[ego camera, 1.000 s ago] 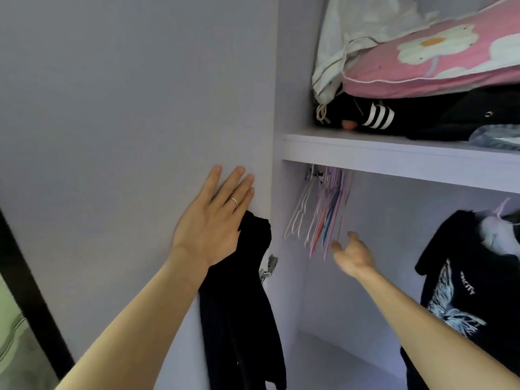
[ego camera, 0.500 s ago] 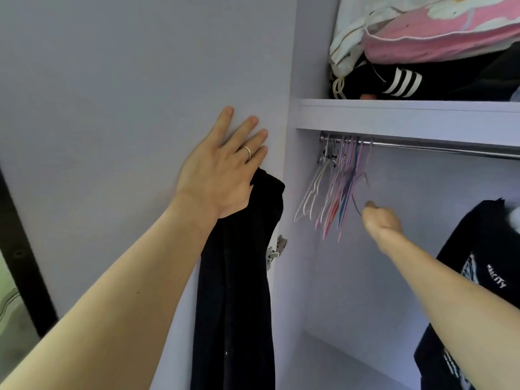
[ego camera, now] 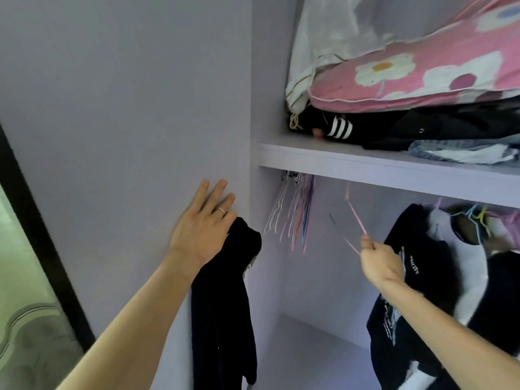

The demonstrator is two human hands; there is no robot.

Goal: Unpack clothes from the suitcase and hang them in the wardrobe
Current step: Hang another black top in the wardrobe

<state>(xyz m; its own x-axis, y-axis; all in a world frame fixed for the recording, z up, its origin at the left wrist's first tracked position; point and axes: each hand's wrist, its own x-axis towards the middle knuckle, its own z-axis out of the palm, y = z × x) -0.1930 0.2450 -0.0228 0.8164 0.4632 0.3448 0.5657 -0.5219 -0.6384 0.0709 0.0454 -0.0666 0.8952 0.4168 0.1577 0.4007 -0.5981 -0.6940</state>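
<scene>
My left hand (ego camera: 203, 229) lies flat against the open lilac wardrobe door (ego camera: 126, 108), fingers spread, pinning a black garment (ego camera: 225, 305) that hangs down the door's edge. My right hand (ego camera: 380, 261) is closed around a thin pink wire hanger (ego camera: 355, 218), held away from the bunch of empty hangers (ego camera: 295, 215) crowded at the left end under the shelf. The rail itself is hidden behind the shelf front.
A lilac shelf (ego camera: 365, 164) carries a pink flowered pillow (ego camera: 422, 77), a white bag and folded dark clothes. A black printed T-shirt (ego camera: 405, 249) and other garments hang at the right. The wardrobe floor (ego camera: 309, 347) lies below. A glass door shows at far left.
My right hand has taken one pink hanger from the bunch and drawn it right and down. My view tipped, hiding the rail. The left hand stays on the door.
</scene>
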